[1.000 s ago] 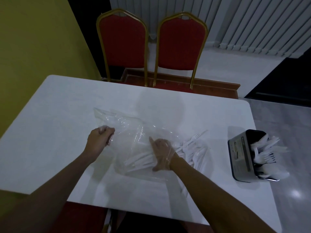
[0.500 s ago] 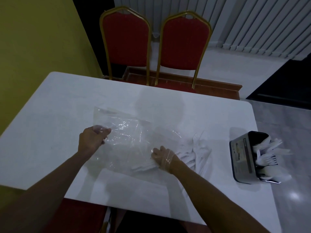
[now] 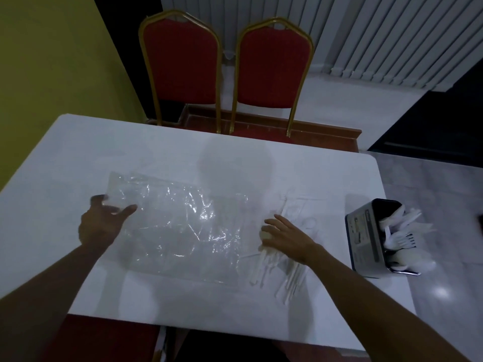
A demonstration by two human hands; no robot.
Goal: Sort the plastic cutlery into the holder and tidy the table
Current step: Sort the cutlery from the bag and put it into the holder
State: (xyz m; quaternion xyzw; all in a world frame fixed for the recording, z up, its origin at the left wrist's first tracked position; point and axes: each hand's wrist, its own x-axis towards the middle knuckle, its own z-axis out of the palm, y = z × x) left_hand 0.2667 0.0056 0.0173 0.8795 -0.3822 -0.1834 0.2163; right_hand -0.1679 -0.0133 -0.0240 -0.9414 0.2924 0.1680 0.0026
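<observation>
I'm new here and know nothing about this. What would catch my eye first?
A crinkled clear bag lies flat in the middle of the white table, with the left hand at its left edge. The right hand rests on a loose pile of white cutlery just right of the bag, and a holder stuffed with more stands at the table's right edge. Two red chairs stand behind the table.
</observation>
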